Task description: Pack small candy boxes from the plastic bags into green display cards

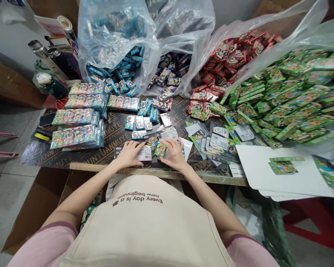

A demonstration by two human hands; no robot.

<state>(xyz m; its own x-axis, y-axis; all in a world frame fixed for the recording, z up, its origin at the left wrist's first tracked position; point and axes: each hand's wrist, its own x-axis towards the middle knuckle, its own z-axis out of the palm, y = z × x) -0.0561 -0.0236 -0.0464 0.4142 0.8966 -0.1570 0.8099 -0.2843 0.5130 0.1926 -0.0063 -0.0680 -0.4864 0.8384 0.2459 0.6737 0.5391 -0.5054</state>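
Far to the left of the left hand, stacks of wrapped packs (76, 137) stand in glossy film; a knock from a forearm could send the upper ones sliding. Just beyond the left hand, loose blue boxes (139, 122) stand close to the fingers, and a forward sweep could scatter them.

The left hand (130, 154) is palm down and half open, thumb well apart from the fingers, at the left end of a barcoded pouch (146, 152). Whether it grips the pouch or merely steadies it cannot be told. The smooth film could skid or crease under uneven pressure.

Between the hands lies the green box (159, 149). The right hand (173, 152) is partly closed, thumb and forefinger at opposite edges of this box, and appears to have hold of it. Squeezing too hard could dent the box; too lightly, it could slip.

To the right of the right hand, clear sleeves (217, 142) overlap untidily; two could be lifted as one. Farther right, the green heap (289, 96) leans toward them and could spill over.
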